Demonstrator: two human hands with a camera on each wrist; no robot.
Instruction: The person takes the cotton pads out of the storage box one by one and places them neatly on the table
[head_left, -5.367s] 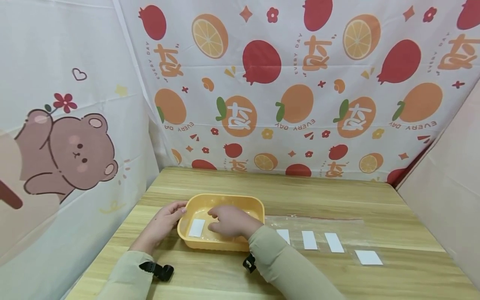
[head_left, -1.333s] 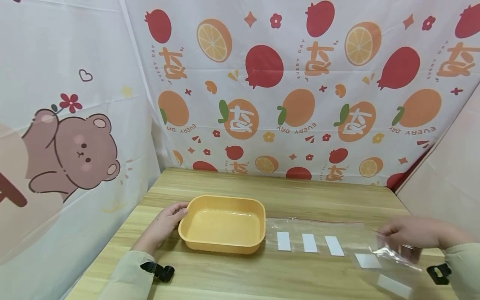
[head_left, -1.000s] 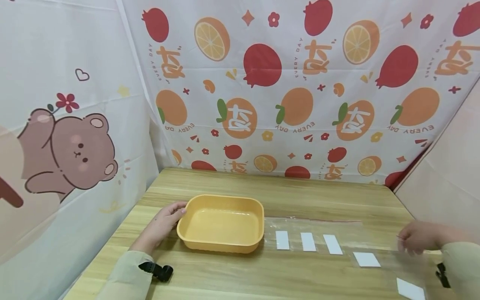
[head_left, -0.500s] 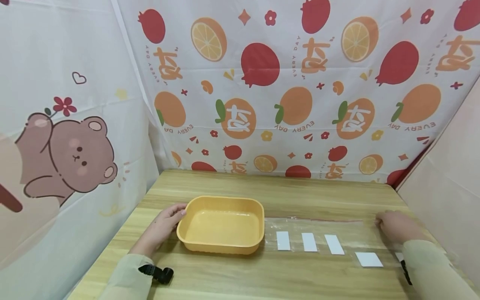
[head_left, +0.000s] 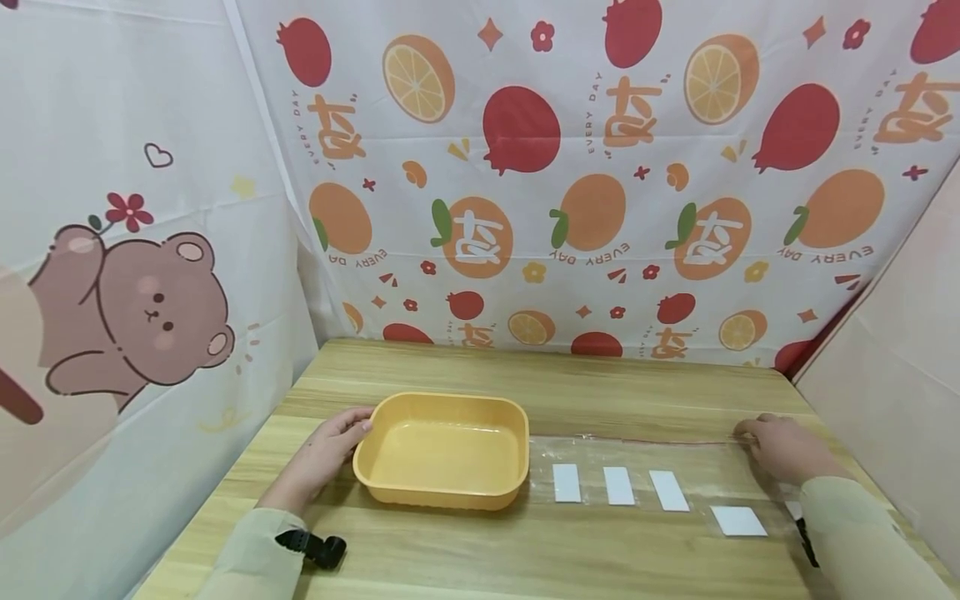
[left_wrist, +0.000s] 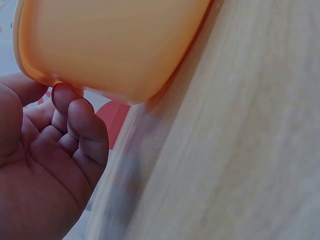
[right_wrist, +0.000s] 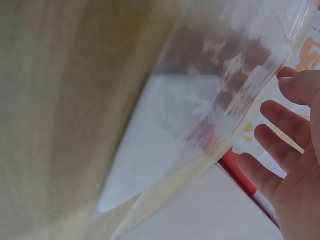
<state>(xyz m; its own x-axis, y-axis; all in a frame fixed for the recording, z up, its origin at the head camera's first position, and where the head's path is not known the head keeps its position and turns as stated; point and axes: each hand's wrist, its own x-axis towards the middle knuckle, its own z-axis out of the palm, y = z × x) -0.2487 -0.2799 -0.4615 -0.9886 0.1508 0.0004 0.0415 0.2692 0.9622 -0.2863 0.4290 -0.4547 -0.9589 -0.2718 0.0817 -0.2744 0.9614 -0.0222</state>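
My left hand (head_left: 326, 450) holds the left end of a yellow plastic basin (head_left: 442, 454). In the left wrist view its thumb and curled fingertips meet at the rim of the basin. No bag lies inside the basin. At the far right, my right hand (head_left: 787, 450) rests by the top edge of a clear zip-lock bag (right_wrist: 235, 65) with a white label (right_wrist: 155, 130). The right wrist view shows the fingers spread, with the thumb close to the bag's red zip line. In the head view that bag is mostly hidden under the right hand and sleeve.
Several clear zip-lock bags run in a row right of the basin, with white labels (head_left: 567, 483), (head_left: 738, 521). The wooden table (head_left: 525, 558) ends at a fruit-print curtain (head_left: 517, 250) behind and pale cloth walls at both sides.
Earlier my right hand was in the basin at a labelled bag. It carried a bag to the right end of the row, laid it down and let go. The left hand has stayed at the basin.
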